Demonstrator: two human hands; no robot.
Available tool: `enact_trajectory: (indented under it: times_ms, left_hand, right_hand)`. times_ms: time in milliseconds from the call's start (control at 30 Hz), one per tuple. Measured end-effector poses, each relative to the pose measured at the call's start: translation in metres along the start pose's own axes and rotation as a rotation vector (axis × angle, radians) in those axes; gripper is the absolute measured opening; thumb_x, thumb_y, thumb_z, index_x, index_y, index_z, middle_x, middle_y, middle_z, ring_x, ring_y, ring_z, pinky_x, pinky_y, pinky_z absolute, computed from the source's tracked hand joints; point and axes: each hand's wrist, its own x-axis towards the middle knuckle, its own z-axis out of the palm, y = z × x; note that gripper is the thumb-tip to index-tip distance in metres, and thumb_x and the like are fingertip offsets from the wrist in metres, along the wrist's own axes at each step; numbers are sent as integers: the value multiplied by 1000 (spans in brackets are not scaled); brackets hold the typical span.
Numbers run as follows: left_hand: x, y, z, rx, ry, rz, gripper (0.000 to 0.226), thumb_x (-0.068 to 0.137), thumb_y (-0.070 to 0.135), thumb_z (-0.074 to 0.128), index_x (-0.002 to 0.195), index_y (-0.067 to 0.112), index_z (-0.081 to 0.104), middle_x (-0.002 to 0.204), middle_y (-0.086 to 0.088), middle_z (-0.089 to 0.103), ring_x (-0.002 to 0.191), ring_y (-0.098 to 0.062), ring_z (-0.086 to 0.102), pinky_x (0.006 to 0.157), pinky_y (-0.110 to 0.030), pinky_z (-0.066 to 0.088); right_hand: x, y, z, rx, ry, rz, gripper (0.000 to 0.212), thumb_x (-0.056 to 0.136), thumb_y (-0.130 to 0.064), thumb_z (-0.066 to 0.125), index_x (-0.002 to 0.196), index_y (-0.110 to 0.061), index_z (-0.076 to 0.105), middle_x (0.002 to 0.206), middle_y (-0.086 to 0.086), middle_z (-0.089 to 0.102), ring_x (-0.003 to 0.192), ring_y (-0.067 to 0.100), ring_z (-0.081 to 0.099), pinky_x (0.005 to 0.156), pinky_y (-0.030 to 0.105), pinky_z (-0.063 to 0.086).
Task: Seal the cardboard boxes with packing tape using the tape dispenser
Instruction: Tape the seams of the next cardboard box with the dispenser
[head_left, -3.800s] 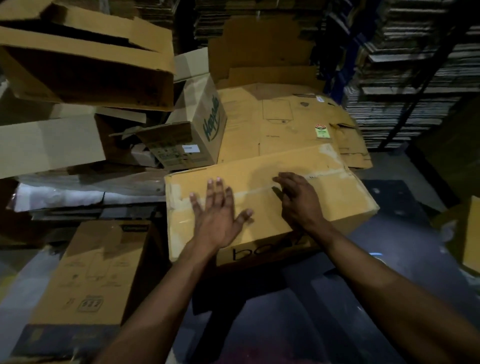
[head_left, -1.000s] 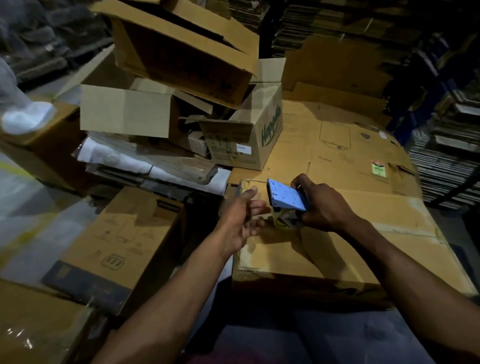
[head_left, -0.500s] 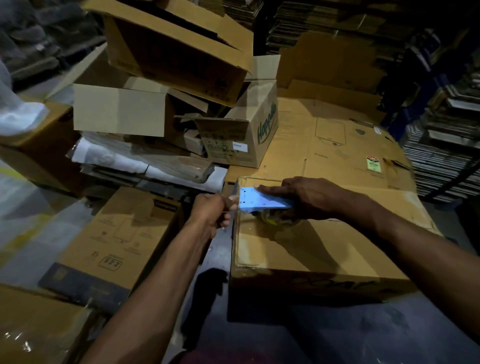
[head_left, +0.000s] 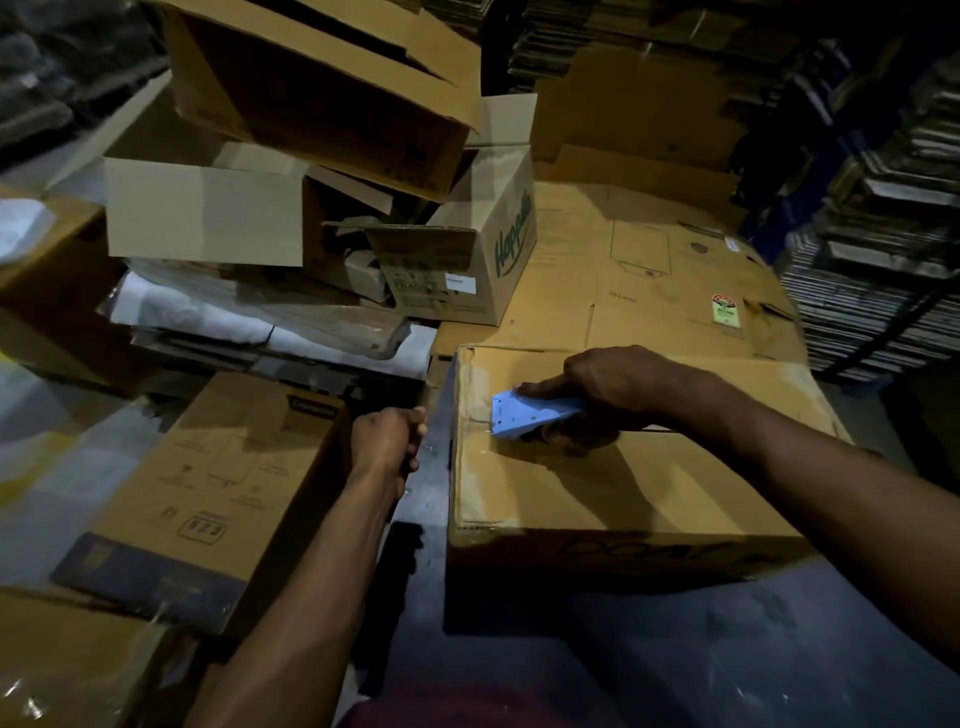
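Nearest, left hand (head_left: 387, 441) hangs off the box's left side, fingers curled tight as if pinching the tape's free end; the tape itself is too faint to confirm, so what it grips I cannot tell for sure. Judged step: anchoring the tape start over the left edge.

Box (head_left: 623, 483) sits on the dark floor, flaps closed, centre seam running left to right under the tool.

Right hand (head_left: 613, 384) wraps the blue dispenser (head_left: 530, 415), index finger laid along its top plate, nose down on the seam just inside the left edge.

To do it well:
- keep the free end pulled down the side wall and pressed flat before drawing, or it may lift
- hold the dispenser low and centred on the seam so both flaps are caught evenly
- draw to the right in one steady pull, firm downward pressure
- run past the far edge before cutting

Risk: old tape residue on the lid looks rough; adhesion there may be poor.

Beyond: flattened cartons (head_left: 649, 270), a green-lettered box (head_left: 483, 260), tumbled open boxes (head_left: 311, 93).
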Motion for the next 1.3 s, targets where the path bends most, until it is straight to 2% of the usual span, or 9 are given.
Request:
enact_trajectory:
  times_ms: [267, 500, 700, 767, 867, 933, 1000, 1100, 1300]
  left_hand:
    - [13, -10, -3, 11, 60, 10, 19, 92, 17, 72, 76, 7, 74, 63, -6, 64, 49, -19, 50, 47, -27, 37]
    - [3, -40, 24, 49, 45, -31, 23, 93, 22, 71, 75, 8, 73, 61, -1, 57, 56, -19, 46, 53, -28, 36]
    - [5, -63, 38, 2, 89, -2, 40, 89, 32, 75, 58, 10, 66, 58, -8, 63, 61, -22, 59, 60, -35, 47]
    - [6, -67, 39, 24, 94, 9, 43, 85, 48, 77, 72, 7, 73, 72, -12, 73, 69, -25, 67, 66, -37, 54]
    - [20, -81, 35, -54, 105, -190, 108, 49, 79, 87, 125, 7, 62, 114, -9, 73, 95, -32, 71, 83, -47, 63]
    - [14, -84, 29, -74, 76, -247, 99, 64, 62, 92, 135, 5, 52, 116, -11, 65, 95, -31, 67, 85, -42, 59]
    - [6, -83, 22, 45, 75, -146, 49, 86, 33, 83, 117, 1, 63, 105, -11, 69, 83, -26, 64, 78, -31, 51]
    - [-10, -68, 22, 86, 107, 226, 17, 96, 24, 70, 113, 24, 68, 119, -1, 70, 109, -19, 65, 90, -31, 50]
    - [-42, -35, 24, 693, -259, 1034, 85, 91, 52, 59, 163, 14, 32, 164, -2, 38, 150, -10, 31, 123, -18, 20]
  right_hand:
    - [12, -13, -3, -40, 5, 3, 64, 101, -51, 53, 157, -56, 21, 82, -14, 34, 88, 12, 41, 66, 33, 37]
    - [26, -21, -4, -126, -76, 5, 67, 98, -58, 57, 157, -54, 25, 120, -4, 61, 110, 21, 58, 69, 34, 44]
    - [33, -26, -5, -175, -113, 26, 63, 101, -49, 55, 157, -52, 26, 121, -1, 61, 111, 24, 60, 71, 35, 46]
    - [33, -28, -5, -185, -108, 14, 64, 100, -50, 56, 157, -51, 27, 115, -3, 60, 109, 23, 60, 68, 34, 46]
    - [32, -31, -7, -234, -109, 6, 66, 100, -47, 57, 158, -49, 27, 105, -4, 54, 105, 22, 59, 60, 31, 35]
    - [34, -32, -9, -261, -124, 1, 65, 100, -48, 56, 159, -47, 27, 110, -1, 56, 105, 23, 58, 64, 33, 38]
    - [36, -34, -11, -288, -139, -22, 64, 100, -48, 54, 159, -44, 28, 119, 3, 53, 107, 25, 55, 67, 35, 42]
    - [39, -36, -13, -313, -200, -51, 69, 99, -45, 59, 160, -37, 26, 144, 9, 43, 122, 28, 51, 81, 39, 53]
    - [32, -29, -22, -238, -277, -143, 72, 96, -29, 66, 159, -39, 31, 168, 2, 27, 141, 27, 46, 101, 39, 50]
